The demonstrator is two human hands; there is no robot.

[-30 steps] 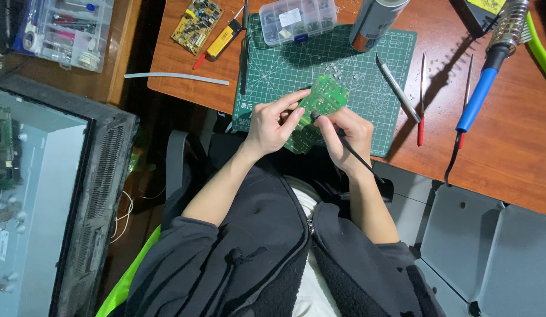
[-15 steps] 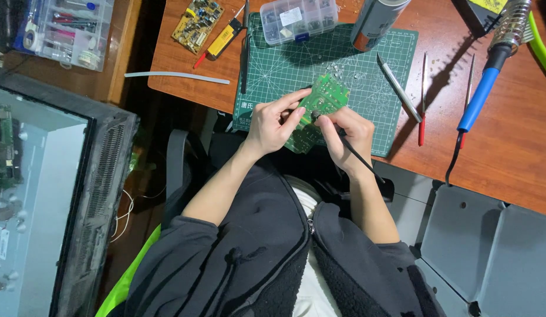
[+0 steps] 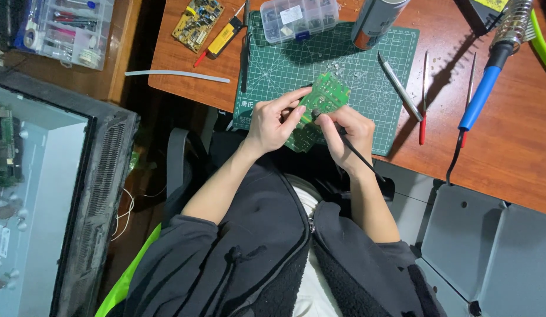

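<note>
Green circuit board held over the near edge of the green cutting mat, long axis running diagonally from the near left up toward the far right, upper end tilted away from the body. Left hand clamped on the board's left edge, thumb and forefinger pinching it. Right hand closed around a thin black tool (a probe or fine iron, cannot tell which), tip touching the board near its middle, shaft trailing back toward the near right.

Reddish-brown wooden surface under the mat, its near edge just beyond the hands. Grey panels below at the right; an opened grey chassis off the left side.

On the mat's far edge: a clear compartment box and a silver canister. Right of the board, well apart: a grey pen-like tool, a red-handled screwdriver, and a blue-handled soldering iron. At the far left corner: a yellow circuit board and a white strip. Nothing between the hands and the board.
</note>
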